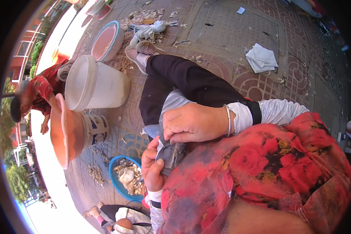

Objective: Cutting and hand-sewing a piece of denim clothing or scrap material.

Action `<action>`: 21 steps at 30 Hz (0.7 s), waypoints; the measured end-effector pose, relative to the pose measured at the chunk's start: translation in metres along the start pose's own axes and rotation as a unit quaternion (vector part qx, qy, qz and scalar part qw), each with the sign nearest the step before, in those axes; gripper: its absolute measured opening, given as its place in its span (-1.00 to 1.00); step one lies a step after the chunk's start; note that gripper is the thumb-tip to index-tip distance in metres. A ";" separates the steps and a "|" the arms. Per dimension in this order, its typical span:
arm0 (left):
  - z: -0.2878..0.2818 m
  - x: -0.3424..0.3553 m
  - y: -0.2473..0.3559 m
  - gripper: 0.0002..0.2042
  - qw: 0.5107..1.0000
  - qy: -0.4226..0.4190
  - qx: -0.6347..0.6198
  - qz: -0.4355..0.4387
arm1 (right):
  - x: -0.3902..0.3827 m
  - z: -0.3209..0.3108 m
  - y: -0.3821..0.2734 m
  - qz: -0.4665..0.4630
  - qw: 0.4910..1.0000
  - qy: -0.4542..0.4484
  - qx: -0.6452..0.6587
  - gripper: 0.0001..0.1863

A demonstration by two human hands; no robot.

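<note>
The work looks only partway done: both hands are already holding the small dark pouch (166, 151), so letting go of it is still left, and I cannot tell if its zip (174, 156) is open. Starting from the left, a blue tub (112, 175) is holding pale scraps. Next, the left hand (151, 165) is pinching the pouch's near side between thumb and bent fingers. The pouch is sitting right by the person's tummy, between both hands. Farther right, the right hand (193, 121) is curling closed, with fingertips pinching the pouch's top.
</note>
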State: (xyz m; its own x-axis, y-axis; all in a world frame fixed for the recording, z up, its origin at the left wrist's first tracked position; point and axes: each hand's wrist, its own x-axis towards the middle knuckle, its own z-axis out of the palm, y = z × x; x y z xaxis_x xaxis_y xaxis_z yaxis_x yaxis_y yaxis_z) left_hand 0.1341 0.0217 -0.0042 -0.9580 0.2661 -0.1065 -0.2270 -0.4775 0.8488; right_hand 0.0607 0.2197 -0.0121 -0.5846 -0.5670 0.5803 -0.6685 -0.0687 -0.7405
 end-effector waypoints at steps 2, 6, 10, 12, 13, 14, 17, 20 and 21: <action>0.003 0.001 0.001 -0.90 1.000 0.005 0.009 0.010 | -0.001 -0.001 -0.001 0.001 0.999 -0.002 -0.041 -0.92; 0.001 -0.003 -0.001 -0.91 1.000 0.020 0.009 0.009 | -0.001 0.002 -0.004 -0.015 0.995 -0.025 -0.099 -0.90; 0.001 -0.004 0.001 -0.92 0.998 0.029 0.062 0.001 | 0.001 0.007 -0.005 -0.047 0.986 -0.017 -0.159 -0.88; 0.001 -0.006 0.002 -0.91 0.998 0.023 0.052 -0.009 | 0.001 0.005 -0.007 -0.065 0.986 0.005 -0.155 -0.89; 0.002 -0.006 0.002 -0.91 0.999 0.022 0.043 -0.012 | 0.002 0.000 -0.011 0.105 0.993 0.041 0.046 -0.92; 0.002 -0.006 0.002 -0.91 0.999 0.021 0.034 -0.014 | 0.004 -0.005 -0.013 0.268 0.930 0.073 0.242 -0.94; 0.003 -0.004 0.003 -0.91 0.999 0.040 -0.006 -0.033 | 0.002 -0.015 -0.004 0.281 0.900 0.123 0.311 -0.88; 0.002 -0.004 0.002 -0.90 0.998 0.047 -0.006 -0.038 | -0.004 -0.004 -0.001 0.119 0.985 0.053 0.112 -0.83; 0.002 -0.004 0.002 -0.90 0.998 0.047 -0.005 -0.039 | -0.004 -0.003 -0.002 0.119 0.985 0.054 0.112 -0.83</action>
State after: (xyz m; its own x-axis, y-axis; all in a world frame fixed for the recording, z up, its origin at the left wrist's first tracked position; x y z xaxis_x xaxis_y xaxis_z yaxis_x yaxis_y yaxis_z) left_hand 0.1377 0.0214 -0.0013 -0.9495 0.2237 -0.2200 -0.3025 -0.4674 0.8307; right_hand 0.0633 0.2249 -0.0119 -0.7664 -0.4993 0.4040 -0.3949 -0.1297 -0.9095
